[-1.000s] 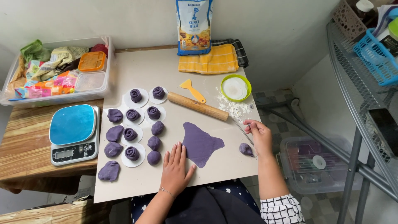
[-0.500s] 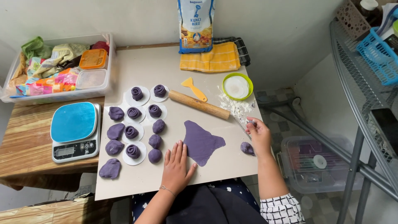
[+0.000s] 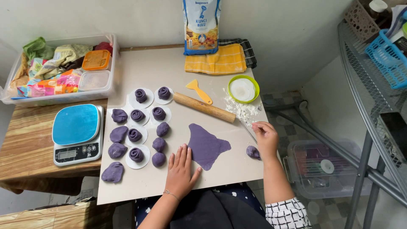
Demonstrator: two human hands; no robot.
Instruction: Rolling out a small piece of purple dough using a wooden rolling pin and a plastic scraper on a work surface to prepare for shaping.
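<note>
Left of the flattened purple dough sheet (image 3: 207, 145): rows of rolled purple rosettes (image 3: 136, 135) on white paper rounds, unchanged. Touching the sheet's lower left edge: left hand (image 3: 181, 171), flat, fingers spread, unmoved over the last second. Right of the sheet, above a small dough lump (image 3: 253, 152): right hand (image 3: 266, 138), fingers pinched narrow on a thin blade (image 3: 249, 129), barely shifted; cutting apparently not begun.

Thin bracelet on the left wrist (image 3: 171, 193); right sleeve (image 3: 286, 214) black-and-white checked; dark dotted garment (image 3: 212, 208) over the lap.
</note>
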